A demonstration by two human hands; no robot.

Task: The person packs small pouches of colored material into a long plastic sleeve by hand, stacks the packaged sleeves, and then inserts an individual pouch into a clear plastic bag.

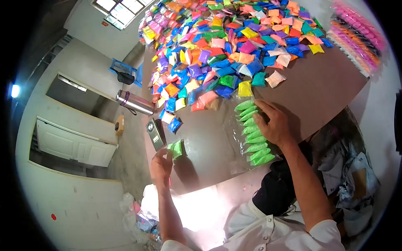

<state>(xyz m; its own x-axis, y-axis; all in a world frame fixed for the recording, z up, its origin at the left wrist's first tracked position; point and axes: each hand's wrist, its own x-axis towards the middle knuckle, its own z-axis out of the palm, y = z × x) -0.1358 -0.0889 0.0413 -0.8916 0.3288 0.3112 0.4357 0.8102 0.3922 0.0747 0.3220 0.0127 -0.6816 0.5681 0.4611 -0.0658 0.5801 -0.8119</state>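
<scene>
My left hand (162,165) is closed on a small light-green packet (176,148) at the left part of the brown table, beside a dark phone-like device (155,134). Toward the right, a column of several light-green packets (254,133) lies in clear plastic. My right hand (272,122) rests at the upper right edge of this column, thumb and fingers bent over it; whether they pinch the plastic is too small to tell. Just above the column lies a yellow packet (244,88).
A large heap of colourful packets (217,50) covers the far part of the table (331,88). A steel flask (136,102) lies at the left edge. Bundles of pink and orange packets (356,37) stand far right. Crumpled plastic bags (356,184) sit below right.
</scene>
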